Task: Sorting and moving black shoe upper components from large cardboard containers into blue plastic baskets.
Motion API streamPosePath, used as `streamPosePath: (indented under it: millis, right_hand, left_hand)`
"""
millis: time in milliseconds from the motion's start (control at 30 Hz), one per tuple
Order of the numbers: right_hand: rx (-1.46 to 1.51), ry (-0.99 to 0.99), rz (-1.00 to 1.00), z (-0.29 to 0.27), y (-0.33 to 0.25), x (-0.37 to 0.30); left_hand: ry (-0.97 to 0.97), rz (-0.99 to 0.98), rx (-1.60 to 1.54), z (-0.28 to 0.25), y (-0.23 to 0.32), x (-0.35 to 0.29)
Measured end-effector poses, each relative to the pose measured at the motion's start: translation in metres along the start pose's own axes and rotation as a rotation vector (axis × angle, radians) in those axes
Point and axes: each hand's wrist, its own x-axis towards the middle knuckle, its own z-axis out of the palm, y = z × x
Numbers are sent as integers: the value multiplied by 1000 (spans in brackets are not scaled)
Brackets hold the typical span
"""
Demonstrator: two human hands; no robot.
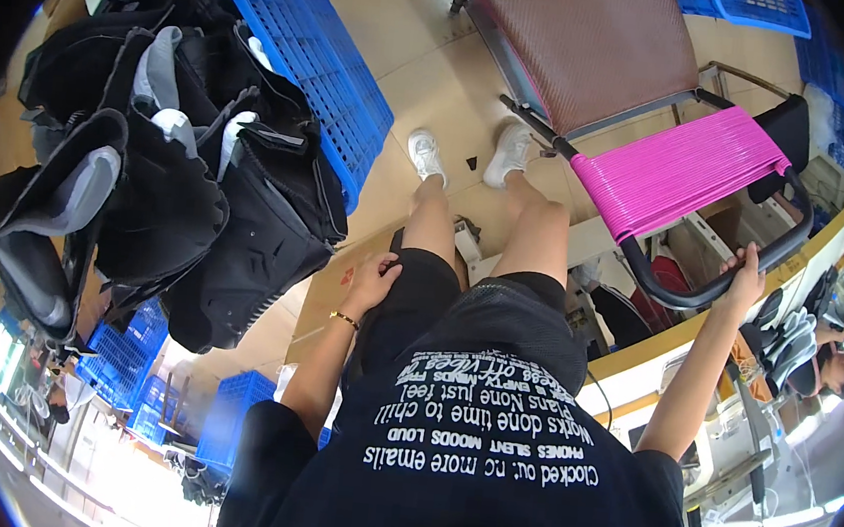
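On the right, my right hand (745, 280) is wrapped around the curved black tube of a chair (686, 166), whose backrest is wound with pink cord. The chair's brown woven seat (582, 42) extends toward the top of the view. My left hand (372, 281) rests against the thigh of my black shorts, its fingers curled in. Whether anything is between those fingers is hidden. To the left of it is a heap of black boot uppers (162, 196) with grey lining.
A blue plastic crate (309, 63) stands beside the boot uppers. More blue crates (122, 363) are at the lower left. A long workbench edge (655, 349) runs along the right, with grey and black pieces (791, 346) on it. Another person's arm (825, 364) shows at the far right.
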Motion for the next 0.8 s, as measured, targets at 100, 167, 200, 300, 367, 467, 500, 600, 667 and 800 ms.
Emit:
streamPosePath:
  millis: [100,167,200,300,367,467,500,600,667,800]
  right_hand:
    - [12,2,13,4,-1,2]
    - [38,-23,51,1,-3,3]
    - [45,-15,50,1,-3,3]
    - [23,-17,47,3,-6,2]
    - [17,-19,54,4,-5,3]
    - [17,-26,54,4,-5,2]
    - [17,-22,55,4,-4,2]
    - [6,-19,46,1,-4,2]
    - [-4,-8,37,1,-4,2]
    - [-46,-6,9,10,-8,-1]
  left_hand:
    - [69,26,-66,4,-7,11]
    - [117,37,-70,7,-1,8]
    - [141,-2,-24,10,3,10]
    - [206,21,120,16,-2,0]
    - [260,95,214,18,-7,1]
    - [213,37,38,15,-12,0]
    - [217,25,89,15,-11,0]
    - [189,-29,103,5,3,-1]
    - [178,-56,67,-4,12,1]
    - [158,108,63,-19,34,1]
